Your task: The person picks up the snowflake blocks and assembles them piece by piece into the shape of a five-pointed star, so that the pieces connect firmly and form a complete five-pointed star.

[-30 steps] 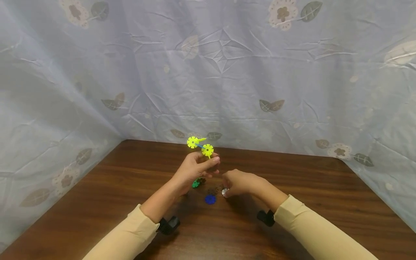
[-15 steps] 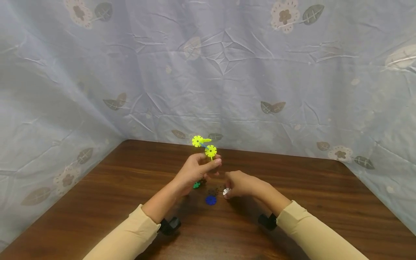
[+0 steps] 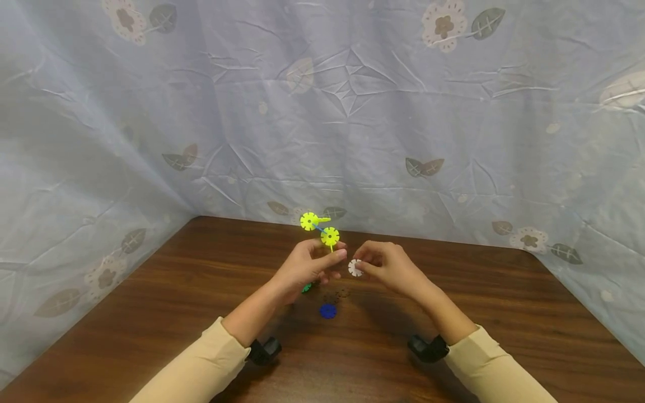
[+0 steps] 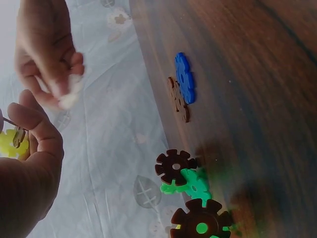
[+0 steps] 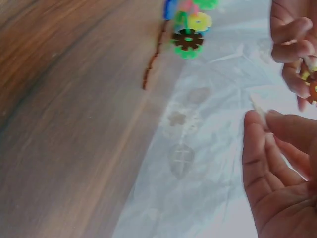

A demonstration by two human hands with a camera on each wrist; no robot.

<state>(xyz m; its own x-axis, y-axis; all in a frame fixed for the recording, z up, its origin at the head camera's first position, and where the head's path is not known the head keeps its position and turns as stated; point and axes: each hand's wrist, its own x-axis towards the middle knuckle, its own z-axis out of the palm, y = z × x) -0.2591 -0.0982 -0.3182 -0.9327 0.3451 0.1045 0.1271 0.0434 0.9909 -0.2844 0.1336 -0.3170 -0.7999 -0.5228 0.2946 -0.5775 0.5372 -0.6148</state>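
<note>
My left hand is raised over the table, pinching a built piece of notched plastic discs. Two yellow discs face the head camera, with a blue disc seen edge-on between them. Another yellow disc sticks out to the right at the top. In the left wrist view a small brown disc shows beside the yellow, by the fingers. My right hand holds a white notched disc between thumb and fingertips. That disc is just right of the left fingertips, apart from the built piece.
On the wooden table lie a blue disc and brown discs beside it. Behind the left hand stands a joined cluster of green and brown discs. A patterned curtain hangs along the back and sides.
My right hand has lifted the white disc off the table and brought it up near the left hand. The left hand with its built piece has shifted slightly right.
</note>
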